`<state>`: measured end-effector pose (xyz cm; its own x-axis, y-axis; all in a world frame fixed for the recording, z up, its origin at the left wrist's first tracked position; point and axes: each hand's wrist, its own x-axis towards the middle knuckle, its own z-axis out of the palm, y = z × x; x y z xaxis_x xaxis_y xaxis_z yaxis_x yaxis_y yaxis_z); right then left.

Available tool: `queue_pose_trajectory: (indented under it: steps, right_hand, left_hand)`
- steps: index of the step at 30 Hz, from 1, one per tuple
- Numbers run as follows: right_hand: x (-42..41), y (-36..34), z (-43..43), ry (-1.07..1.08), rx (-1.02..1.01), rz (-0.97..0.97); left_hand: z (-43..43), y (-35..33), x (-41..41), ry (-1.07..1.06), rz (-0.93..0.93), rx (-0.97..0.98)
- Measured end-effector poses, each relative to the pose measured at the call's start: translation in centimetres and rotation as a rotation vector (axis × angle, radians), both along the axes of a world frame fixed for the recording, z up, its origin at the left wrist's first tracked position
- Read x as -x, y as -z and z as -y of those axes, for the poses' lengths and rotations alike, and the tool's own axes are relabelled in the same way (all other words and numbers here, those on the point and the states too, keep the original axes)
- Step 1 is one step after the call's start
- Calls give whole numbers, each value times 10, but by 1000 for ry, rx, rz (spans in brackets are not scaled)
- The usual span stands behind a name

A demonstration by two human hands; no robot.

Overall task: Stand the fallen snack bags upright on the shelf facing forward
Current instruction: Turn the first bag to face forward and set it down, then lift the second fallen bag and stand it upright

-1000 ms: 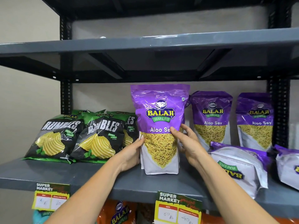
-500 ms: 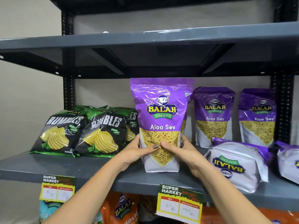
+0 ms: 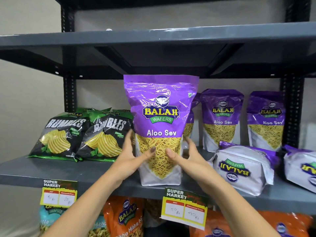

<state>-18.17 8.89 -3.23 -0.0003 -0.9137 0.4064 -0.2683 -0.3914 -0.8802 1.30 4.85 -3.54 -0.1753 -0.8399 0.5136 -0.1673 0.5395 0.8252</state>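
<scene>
A purple Aloo Sev bag (image 3: 160,120) stands upright and faces forward near the front edge of the grey shelf (image 3: 106,182). My left hand (image 3: 131,158) grips its lower left side, thumb on the front. My right hand (image 3: 186,158) grips its lower right side, thumb on the front too. To the right, a fallen Aloo Sev bag (image 3: 242,168) lies on its back with its print upside down. Another fallen bag (image 3: 302,170) lies at the right edge, partly cut off.
Two upright Aloo Sev bags (image 3: 222,118) (image 3: 266,120) stand at the back right. Black-green Rumbles chip bags (image 3: 82,135) lean at the left. Price tags (image 3: 184,207) hang on the shelf edge. Orange bags (image 3: 126,218) fill the shelf below. Another shelf board (image 3: 153,36) runs overhead.
Both hands slid from the bag's sides toward its lower front, thumbs now on the front. The bag stays upright in the same spot on the shelf.
</scene>
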Motion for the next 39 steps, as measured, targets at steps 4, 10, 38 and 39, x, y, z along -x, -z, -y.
queue_pose_trajectory:
  steps: [4,10,38,39]
  right_hand:
    - [48,-23,-43,326,351,-78]
    - [166,-35,-69,931,127,-387]
    - [181,-12,-18,555,-32,0]
    - [179,-13,-13,539,-11,14]
  left_hand:
    - [-39,-6,30,-390,-144,877]
    - [-52,-21,140,33,162,734]
    - [38,-49,222,59,254,-324]
    - [39,-49,222,48,198,-293]
